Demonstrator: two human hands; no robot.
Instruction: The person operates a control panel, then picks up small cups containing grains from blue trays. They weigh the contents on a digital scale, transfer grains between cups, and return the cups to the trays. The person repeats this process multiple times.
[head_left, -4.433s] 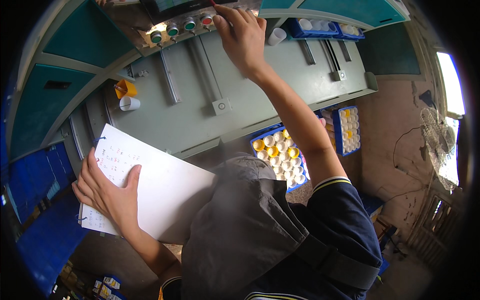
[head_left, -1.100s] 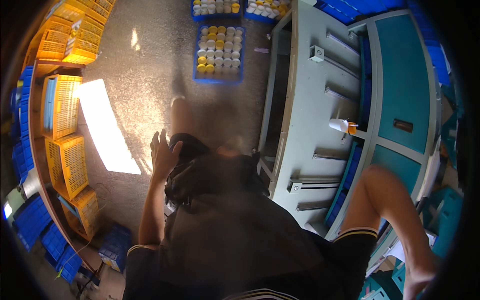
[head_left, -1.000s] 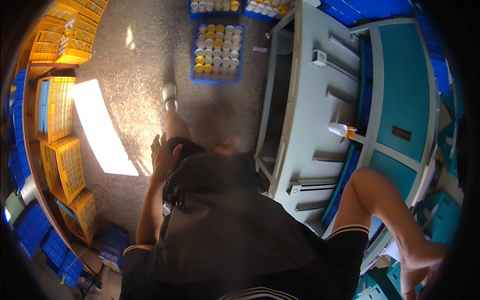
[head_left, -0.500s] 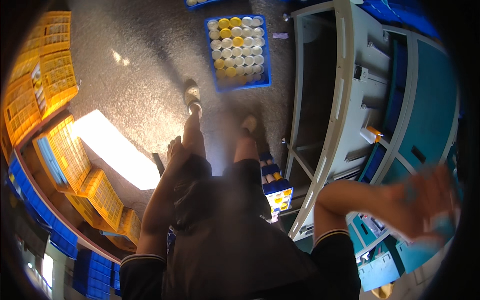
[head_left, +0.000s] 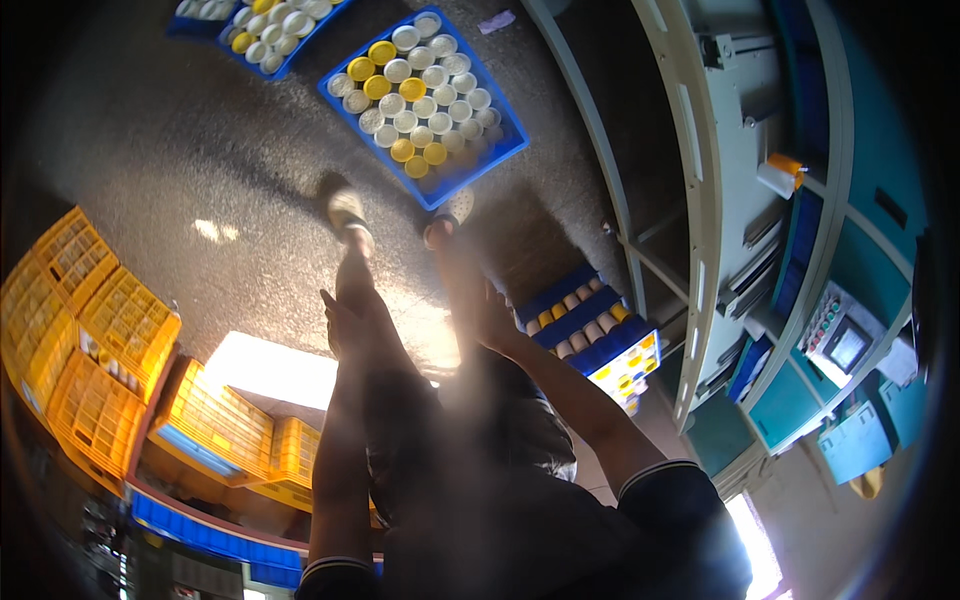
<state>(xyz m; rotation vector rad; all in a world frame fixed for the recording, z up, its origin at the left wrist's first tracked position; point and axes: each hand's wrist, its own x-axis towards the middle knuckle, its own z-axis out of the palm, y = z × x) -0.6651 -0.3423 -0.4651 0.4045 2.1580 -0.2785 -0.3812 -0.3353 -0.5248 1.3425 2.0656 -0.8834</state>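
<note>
My left hand hangs beside my left leg, its fingers loosely apart and nothing in it. Low by my right knee is my right hand, fingers stretched out, partly blurred by haze, with no object visible in it. Just right of that hand stands a stack of blue trays holding white and yellow round pieces. In front of my feet a blue tray lies on the floor, filled with rows of round white pieces and several yellow ones.
Another blue tray of round pieces sits at the far left. Yellow plastic crates are stacked along the left. A pale metal frame and a teal machine with a control panel fill the right side. Bright light falls on the floor.
My right hand has swung from the far right down beside my right knee. The view has turned, and the blue floor tray appears closer and tilted. The control panel now shows.
</note>
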